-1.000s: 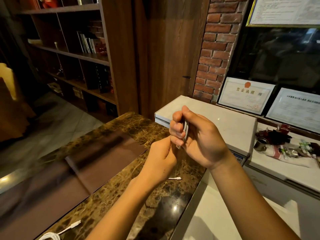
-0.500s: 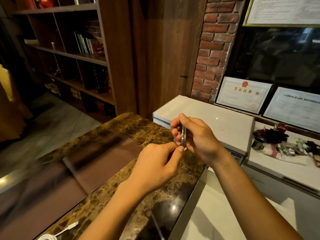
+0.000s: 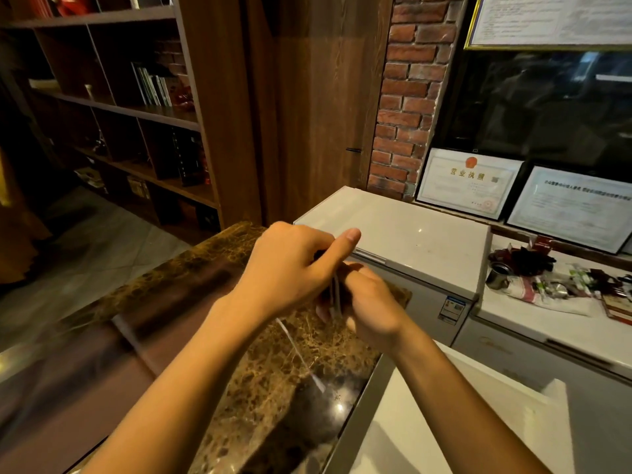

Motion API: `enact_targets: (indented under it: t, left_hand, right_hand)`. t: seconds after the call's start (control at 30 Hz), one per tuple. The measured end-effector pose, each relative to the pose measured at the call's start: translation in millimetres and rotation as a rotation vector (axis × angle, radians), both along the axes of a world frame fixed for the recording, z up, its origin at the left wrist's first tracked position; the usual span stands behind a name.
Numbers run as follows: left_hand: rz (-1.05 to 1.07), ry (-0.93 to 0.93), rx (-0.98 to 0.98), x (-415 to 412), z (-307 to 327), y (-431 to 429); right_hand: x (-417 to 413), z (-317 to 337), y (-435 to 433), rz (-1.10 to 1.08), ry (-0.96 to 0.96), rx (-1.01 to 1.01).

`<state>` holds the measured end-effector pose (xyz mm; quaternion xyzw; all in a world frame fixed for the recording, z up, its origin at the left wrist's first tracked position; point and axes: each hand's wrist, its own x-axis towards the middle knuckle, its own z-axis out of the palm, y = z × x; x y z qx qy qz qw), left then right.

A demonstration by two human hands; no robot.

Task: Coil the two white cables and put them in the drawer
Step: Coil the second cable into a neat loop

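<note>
My right hand (image 3: 371, 307) is closed around a small coil of white cable (image 3: 336, 297), whose loops show as pale strands between the fingers. Above and to the left of it, my left hand (image 3: 289, 268) curls over the same coil with the thumb stuck out, pinching the strand. The cable's loose tail (image 3: 302, 357) trails down, blurred, over the brown marble counter (image 3: 273, 398). The second white cable and the drawer are out of sight.
A white chest freezer (image 3: 410, 234) stands just behind my hands. Right of it a white surface (image 3: 519, 316) holds a small tin, wrappers and clutter. Framed certificates lean on the back wall. A wooden bookshelf (image 3: 143, 114) fills the left.
My left hand has risen from below the right hand to above it, carrying the strand around the coil. The tail now swings over the counter. The second cable at lower left has dropped out of view.
</note>
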<state>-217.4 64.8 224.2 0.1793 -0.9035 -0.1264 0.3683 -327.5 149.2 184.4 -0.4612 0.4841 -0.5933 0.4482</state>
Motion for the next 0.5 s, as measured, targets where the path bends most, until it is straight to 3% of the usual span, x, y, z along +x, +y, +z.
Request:
enact_targets:
  t: [0.23,0.5]
  left_hand:
    - [-0.077,0.027,0.047,-10,19,-16]
    - [-0.161,0.152,0.361,-18,-3,-20]
  right_hand:
    - [10,-3,11,0.109,-0.204,0.113]
    - [13,5,20,0.236,-0.103,0.008]
